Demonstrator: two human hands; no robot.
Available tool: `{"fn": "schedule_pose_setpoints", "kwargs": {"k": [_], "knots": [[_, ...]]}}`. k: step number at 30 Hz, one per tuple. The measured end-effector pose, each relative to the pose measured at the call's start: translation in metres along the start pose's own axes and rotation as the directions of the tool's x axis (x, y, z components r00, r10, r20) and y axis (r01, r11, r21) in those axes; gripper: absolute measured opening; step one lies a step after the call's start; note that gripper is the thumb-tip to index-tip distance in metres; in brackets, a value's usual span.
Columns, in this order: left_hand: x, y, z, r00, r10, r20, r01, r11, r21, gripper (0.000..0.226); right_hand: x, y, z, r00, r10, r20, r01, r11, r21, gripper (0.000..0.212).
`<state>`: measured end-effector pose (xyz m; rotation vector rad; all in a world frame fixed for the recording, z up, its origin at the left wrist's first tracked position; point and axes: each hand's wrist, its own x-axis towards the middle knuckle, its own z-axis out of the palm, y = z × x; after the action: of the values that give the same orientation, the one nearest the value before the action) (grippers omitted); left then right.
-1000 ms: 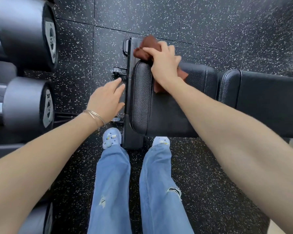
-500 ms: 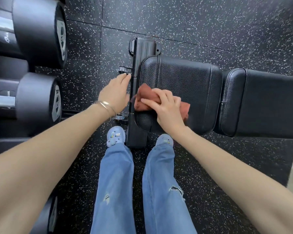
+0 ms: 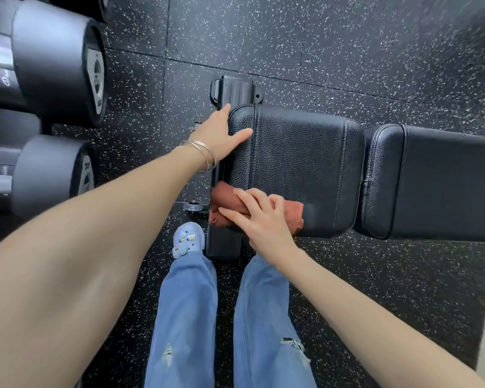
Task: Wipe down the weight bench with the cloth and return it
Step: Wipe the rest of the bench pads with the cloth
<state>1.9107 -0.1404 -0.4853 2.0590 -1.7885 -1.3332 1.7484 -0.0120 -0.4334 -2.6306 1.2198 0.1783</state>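
The black padded weight bench [image 3: 303, 152] stretches from the middle to the right edge, its seat pad nearest me. A rust-brown cloth [image 3: 291, 215] lies bunched on the pad's near left corner. My right hand [image 3: 261, 219] presses down on the cloth with fingers spread and slightly bent over it. My left hand [image 3: 221, 135] rests flat on the pad's left end, thumb on top, fingers straight along the edge. Bangles circle that wrist.
Large black dumbbells [image 3: 59, 65] sit racked at the left, close to my left arm. The bench's black base foot [image 3: 237, 92] sticks out beyond the pad. Speckled rubber floor [image 3: 291, 37] surrounds the bench. My legs in jeans stand at the pad's near side.
My right hand has dragged the cloth from the pad's far left corner toward me to the near corner. My left hand moved forward and came to rest on the pad's left end.
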Motion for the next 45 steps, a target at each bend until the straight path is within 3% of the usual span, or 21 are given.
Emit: {"fn": "schedule_pose_setpoints", "kwargs": {"k": [5, 9, 11, 14, 17, 20, 23, 26, 28, 31, 33, 36, 39, 43, 45], "knots": [[0.009, 0.008, 0.006, 0.998, -0.036, -0.048, 0.032, 0.996, -0.084, 0.084, 0.024, -0.01, 0.005, 0.989, 0.144, -0.031, -0.142, 0.988, 0.059, 0.051], [0.008, 0.011, 0.004, 0.999, -0.014, -0.03, 0.013, 0.999, -0.038, 0.086, -0.016, -0.005, 0.018, 0.991, -0.027, -0.135, 0.031, 0.999, 0.031, 0.038], [0.007, 0.012, 0.002, 1.0, 0.01, -0.024, -0.01, 1.0, 0.024, 0.087, -0.029, 0.005, 0.017, 0.991, -0.03, -0.131, 0.034, 0.999, 0.034, 0.037], [0.008, 0.015, -0.001, 0.996, 0.084, -0.026, -0.08, 0.989, 0.121, 0.087, -0.015, 0.021, 0.009, 0.98, 0.151, -0.129, -0.143, 0.987, 0.07, 0.042], [0.012, 0.018, -0.003, 0.991, 0.136, -0.014, -0.131, 0.973, 0.192, 0.084, 0.012, 0.029, 0.003, 0.911, 0.394, -0.124, -0.375, 0.914, 0.152, 0.057], [0.019, 0.025, -0.004, 0.985, 0.172, 0.016, -0.171, 0.961, 0.218, 0.078, 0.013, -0.004, 0.011, 0.848, 0.513, -0.132, -0.477, 0.848, 0.231, 0.054], [0.027, 0.033, -0.005, 0.988, 0.15, 0.043, -0.156, 0.97, 0.187, 0.071, -0.003, -0.037, 0.022, 0.935, 0.336, -0.109, -0.312, 0.93, 0.197, 0.046], [0.03, 0.031, -0.009, 0.98, 0.172, 0.099, -0.189, 0.96, 0.208, 0.071, -0.013, -0.006, 0.023, 0.985, 0.093, -0.147, -0.079, 0.992, 0.102, 0.038], [0.03, 0.027, -0.012, 0.97, 0.213, 0.119, -0.236, 0.945, 0.227, 0.072, -0.026, 0.028, 0.021, 0.978, 0.143, -0.152, -0.128, 0.986, 0.103, 0.043], [0.03, 0.024, -0.013, 0.962, 0.244, 0.125, -0.268, 0.934, 0.238, 0.072, -0.054, 0.08, 0.017, 0.887, 0.446, -0.12, -0.418, 0.887, 0.197, 0.052], [0.029, 0.022, -0.013, 0.96, 0.255, 0.113, -0.275, 0.934, 0.229, 0.071, -0.058, 0.097, 0.01, 0.824, 0.558, -0.092, -0.518, 0.81, 0.274, 0.054], [0.027, 0.022, -0.012, 0.957, 0.272, 0.104, -0.289, 0.935, 0.208, 0.067, -0.036, 0.096, 0.005, 0.777, 0.621, -0.105, -0.54, 0.742, 0.398, 0.051], [0.028, 0.023, -0.015, 0.961, 0.256, 0.108, -0.273, 0.942, 0.196, 0.057, 0.011, 0.092, 0.002, 0.726, 0.677, -0.125, -0.591, 0.706, 0.389, 0.054], [0.031, 0.023, -0.023, 0.964, 0.237, 0.117, -0.256, 0.95, 0.182, 0.045, 0.072, 0.088, -0.007, 0.594, 0.797, -0.108, -0.693, 0.575, 0.436, 0.065], [0.028, 0.026, -0.024, 0.968, 0.222, 0.12, -0.242, 0.952, 0.188, 0.044, 0.062, 0.064, -0.004, 0.665, 0.74, -0.1, -0.645, 0.636, 0.423, 0.059]]}}
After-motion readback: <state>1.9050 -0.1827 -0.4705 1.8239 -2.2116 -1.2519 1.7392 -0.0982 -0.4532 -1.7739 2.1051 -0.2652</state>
